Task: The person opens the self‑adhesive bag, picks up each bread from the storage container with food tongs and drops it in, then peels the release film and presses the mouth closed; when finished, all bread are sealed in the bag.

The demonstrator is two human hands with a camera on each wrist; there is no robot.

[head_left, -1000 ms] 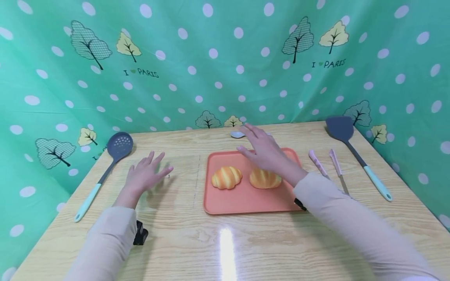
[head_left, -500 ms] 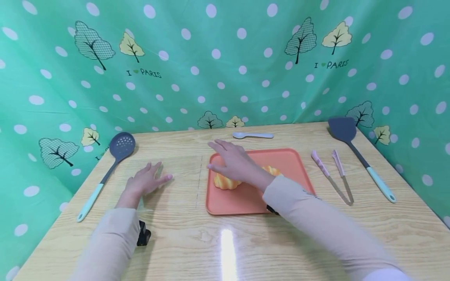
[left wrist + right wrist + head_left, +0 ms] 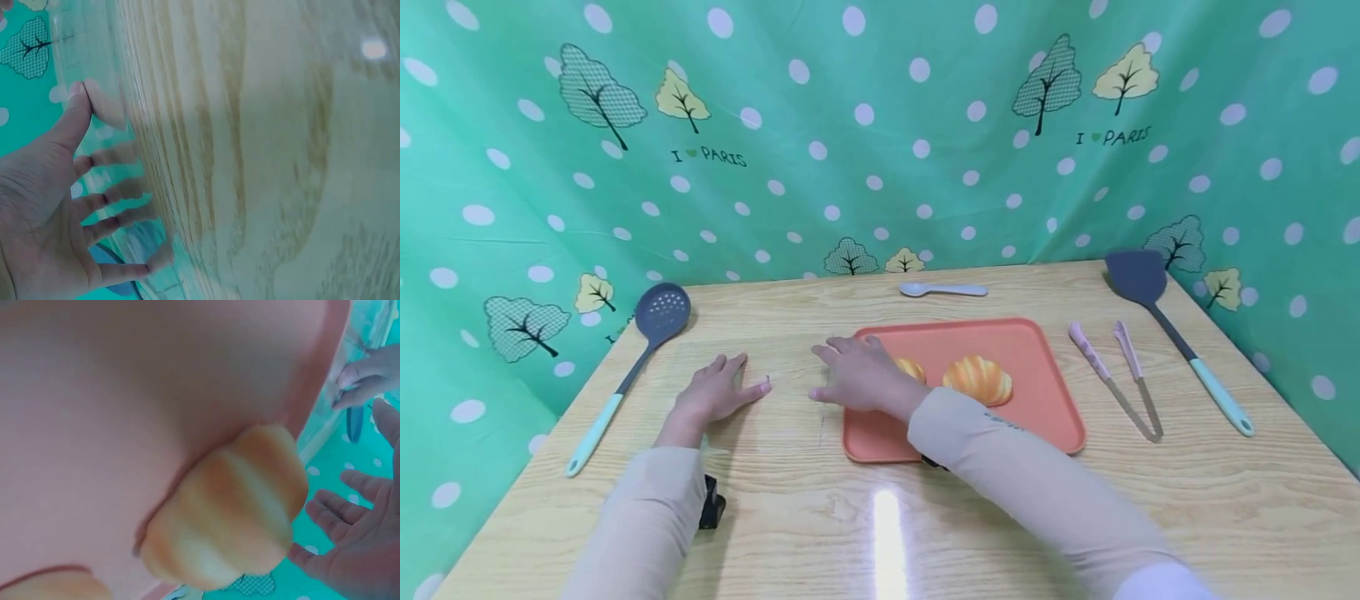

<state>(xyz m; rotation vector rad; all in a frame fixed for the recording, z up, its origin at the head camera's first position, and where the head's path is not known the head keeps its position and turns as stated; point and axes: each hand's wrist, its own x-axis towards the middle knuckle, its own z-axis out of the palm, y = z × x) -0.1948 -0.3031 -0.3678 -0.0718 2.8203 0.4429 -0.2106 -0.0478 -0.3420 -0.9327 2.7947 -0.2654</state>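
Note:
My left hand [image 3: 709, 398] is on the left of the table with its fingers spread. In the left wrist view its fingertips meet a clear, see-through pane [image 3: 134, 119], which mirrors them; in the head view only faint edges of this clear thing [image 3: 786, 358] show, so its full shape cannot be told. My right hand [image 3: 865, 377] reaches across the left edge of a pink tray [image 3: 1037, 417], fingers spread and holding nothing. It partly hides one toy-like croissant [image 3: 913, 369]; another croissant [image 3: 976, 379] lies right of it. The right wrist view shows a croissant [image 3: 225, 512] close up.
A slotted skimmer [image 3: 638, 367] lies at the far left. Behind the tray is a small pale spoon [image 3: 943, 289]. Tongs [image 3: 1120, 387] and a dark spatula [image 3: 1176, 337] lie on the right. A green curtain [image 3: 880, 133] hangs behind the wooden table [image 3: 805, 517].
My right hand has moved left and lower, from above the right croissant to the tray's left edge. My left hand has barely moved. The spoon, tongs and right croissant are uncovered now.

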